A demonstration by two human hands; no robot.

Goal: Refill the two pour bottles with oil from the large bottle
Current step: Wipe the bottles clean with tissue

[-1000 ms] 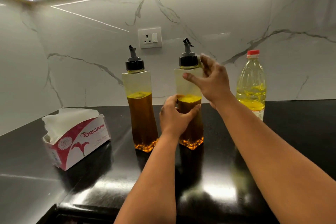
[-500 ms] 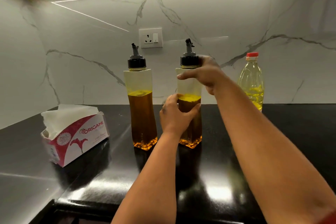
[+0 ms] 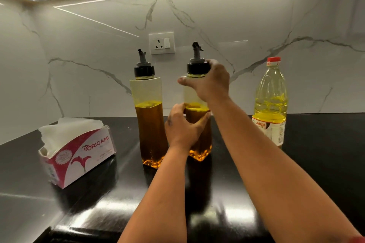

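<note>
Black glossy desk [image 3: 296, 163] under a white marble wall [image 3: 79, 55]. Right pour bottle [image 3: 199, 150] stands upright on the desk, about half full of amber oil, below and just right of the socket [image 3: 161, 43]. Left hand [image 3: 184, 128] grips its body at the oil line, fingers curled round it. Right hand [image 3: 210, 83] grips its black cap [image 3: 196, 68] from the right; fingers curled round the cap, thumb extended to the left below it. Spout on the cap points up. Left pour bottle [image 3: 149, 124] stands just left of the held bottle, apart from it, capped, about half full. Large bottle [image 3: 271, 104], red cap on, stands well to the right of the socket, partly full of yellow oil. Tissue box [image 3: 79, 154] lies well to the left of the socket, tissues showing at its open top.
</note>
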